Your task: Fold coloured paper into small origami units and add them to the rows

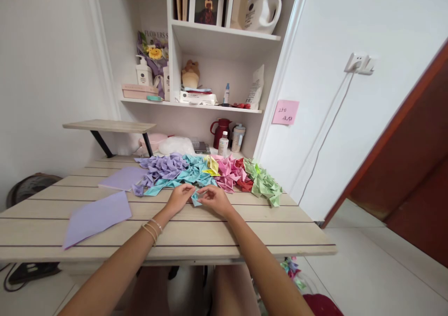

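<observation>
Over the middle of the table, a small folded piece of light-blue paper (pixel 196 199) is between my two hands. My left hand (pixel 181 198) pinches its left side, with thin bracelets on that wrist. On the other side, my right hand (pixel 215 199) has its fingers curled against the paper. Fingers partly cover the piece, so its full shape is hidden. Just behind my hands lies a row of folded paper pieces: purple ones (pixel 164 167), blue ones (pixel 192 169), yellow ones (pixel 212 165), pink ones (pixel 227 171), red ones (pixel 245 185) and green ones (pixel 264 183).
Purple paper sheets (pixel 100 217) and a purple stack (pixel 124 178) lie to the left on the slatted table (pixel 280 239). A raised wooden stand (pixel 110 126) is at the back left. Behind are a bottle (pixel 223 144), a red jug (pixel 221 131) and a cup (pixel 238 137).
</observation>
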Available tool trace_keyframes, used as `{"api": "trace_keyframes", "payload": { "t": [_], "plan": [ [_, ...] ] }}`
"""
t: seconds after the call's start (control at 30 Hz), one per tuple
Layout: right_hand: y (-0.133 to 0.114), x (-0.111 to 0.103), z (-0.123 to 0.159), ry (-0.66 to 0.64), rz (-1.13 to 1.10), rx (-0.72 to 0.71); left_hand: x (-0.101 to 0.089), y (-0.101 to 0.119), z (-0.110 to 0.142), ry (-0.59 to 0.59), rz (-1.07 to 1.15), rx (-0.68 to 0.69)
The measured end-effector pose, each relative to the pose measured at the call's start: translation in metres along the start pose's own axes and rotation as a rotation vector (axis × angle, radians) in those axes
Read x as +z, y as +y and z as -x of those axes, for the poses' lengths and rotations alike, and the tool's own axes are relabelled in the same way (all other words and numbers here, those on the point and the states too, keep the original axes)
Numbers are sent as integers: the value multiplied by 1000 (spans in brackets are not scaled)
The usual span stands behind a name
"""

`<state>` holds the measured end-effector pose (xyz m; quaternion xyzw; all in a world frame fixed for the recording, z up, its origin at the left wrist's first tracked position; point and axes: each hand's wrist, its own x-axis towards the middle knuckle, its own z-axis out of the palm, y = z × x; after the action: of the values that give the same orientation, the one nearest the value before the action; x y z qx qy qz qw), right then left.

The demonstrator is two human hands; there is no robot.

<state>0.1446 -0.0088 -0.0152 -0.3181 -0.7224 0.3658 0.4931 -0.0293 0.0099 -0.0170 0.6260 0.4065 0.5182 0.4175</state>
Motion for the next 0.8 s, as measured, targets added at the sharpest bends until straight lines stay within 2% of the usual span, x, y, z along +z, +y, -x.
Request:
{"api": "trace_keyframes", "payload": {
  "t": [0.13,0.2,0.43,0.8],
  "plan": [
    [-7,-1,3,-84,204,-138,1,0,1,-24,49,-59],
    [-8,-1,3,-125,273,-157,2,1,2,-37,72,-85],
    [-8,-3,2,-56,392,-114,2,3,3,-67,168,-146],
    [-11,-5,3,-86,413,-107,2,8,6,-151,233,-183]
  ]
}}
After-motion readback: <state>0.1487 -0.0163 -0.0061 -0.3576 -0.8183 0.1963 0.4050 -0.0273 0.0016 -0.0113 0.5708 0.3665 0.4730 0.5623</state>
